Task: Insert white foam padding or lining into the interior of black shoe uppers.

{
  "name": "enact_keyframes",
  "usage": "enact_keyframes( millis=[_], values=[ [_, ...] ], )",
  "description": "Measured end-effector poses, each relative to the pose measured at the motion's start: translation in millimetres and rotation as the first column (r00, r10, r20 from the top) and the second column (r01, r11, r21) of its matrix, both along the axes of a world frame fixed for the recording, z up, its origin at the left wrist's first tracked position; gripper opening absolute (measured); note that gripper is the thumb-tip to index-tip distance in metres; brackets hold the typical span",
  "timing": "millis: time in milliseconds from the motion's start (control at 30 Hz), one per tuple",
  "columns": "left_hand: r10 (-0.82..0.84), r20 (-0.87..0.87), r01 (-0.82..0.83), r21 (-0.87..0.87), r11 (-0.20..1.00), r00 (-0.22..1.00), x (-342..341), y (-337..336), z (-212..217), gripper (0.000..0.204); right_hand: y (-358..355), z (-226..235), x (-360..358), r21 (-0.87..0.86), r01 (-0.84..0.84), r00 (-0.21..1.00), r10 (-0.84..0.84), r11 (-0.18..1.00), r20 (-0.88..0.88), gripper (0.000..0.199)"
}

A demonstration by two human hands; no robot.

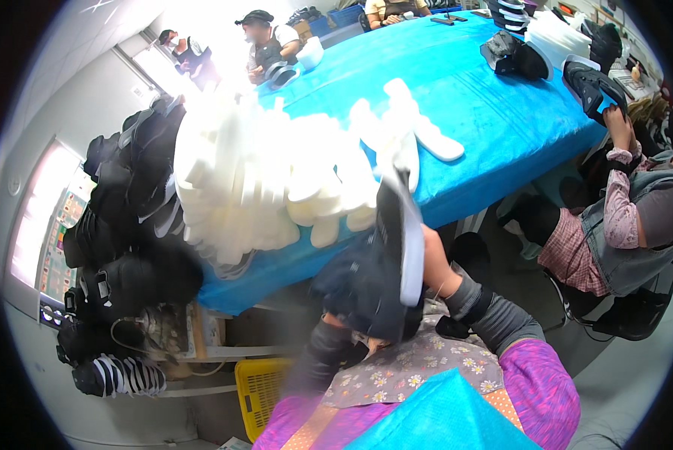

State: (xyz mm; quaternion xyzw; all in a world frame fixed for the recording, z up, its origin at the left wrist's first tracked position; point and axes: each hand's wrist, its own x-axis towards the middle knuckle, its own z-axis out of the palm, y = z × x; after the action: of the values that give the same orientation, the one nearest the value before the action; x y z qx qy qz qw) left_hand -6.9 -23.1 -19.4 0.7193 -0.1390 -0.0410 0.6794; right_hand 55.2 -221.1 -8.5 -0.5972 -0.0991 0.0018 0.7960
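Both hands' fingers grip one black shoe (381,277), sole (410,247) on; white soles (276,180) heap the tabletop's (486,112) near edge, unused.

One blue table (486,112) serves as landmark. At its near edge, one black shoe (374,277) with a white sole is held up by two hands, the left hand (351,330) below and the right hand (434,259) behind it. On the table's near left part lies one heap of white soles (276,180), too many to count. Left of the table hangs one stack of black shoes (119,240), also beyond counting. Under the table's near corner stands one yellow crate (261,390). Four other people sit around the table: three at its far end, one on its right side. On its far right corner lie several more black shoes (516,56), at least three.
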Motion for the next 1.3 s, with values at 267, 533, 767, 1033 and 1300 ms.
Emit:
enact_keyframes(
  millis=[267, 533, 767, 1033, 1300],
  values=[
    [0.001, 0.074, -0.006, 0.066, 0.998, 0.997, 5.6, 11.5, 9.2, 0.055, 8.1, 26.7, -21.4, -0.028, -0.072, 0.962, 0.076, 0.997, 0.261, 0.042],
    [-0.010, 0.049, 0.008, 0.027, 1.000, 0.999, 4.1, 12.4, 4.1, 0.055, 17.9, 5.9, -21.5, 0.025, 0.131, 0.984, -0.133, 0.991, 0.120, 0.030],
    [-0.049, -0.051, 0.042, -0.141, 0.989, 0.997, -6.3, 20.7, -12.3, 0.055, 19.7, -0.4, -26.2, 0.267, 0.105, 0.990, -0.127, 0.958, 0.066, 0.025],
    [-0.079, -0.051, 0.065, -0.244, 0.968, 0.996, -3.5, 20.2, -23.2, 0.054, 14.1, 10.3, -18.9, 0.353, 0.036, 0.999, -0.035, 0.935, -0.010, 0.022],
    [0.013, 0.530, -0.124, 0.176, 0.977, 0.848, 4.4, 10.2, 41.7, 0.046, 8.7, -36.8, -15.6, 0.298, 0.038, 0.999, -0.040, 0.954, -0.001, 0.025]
  ],
)
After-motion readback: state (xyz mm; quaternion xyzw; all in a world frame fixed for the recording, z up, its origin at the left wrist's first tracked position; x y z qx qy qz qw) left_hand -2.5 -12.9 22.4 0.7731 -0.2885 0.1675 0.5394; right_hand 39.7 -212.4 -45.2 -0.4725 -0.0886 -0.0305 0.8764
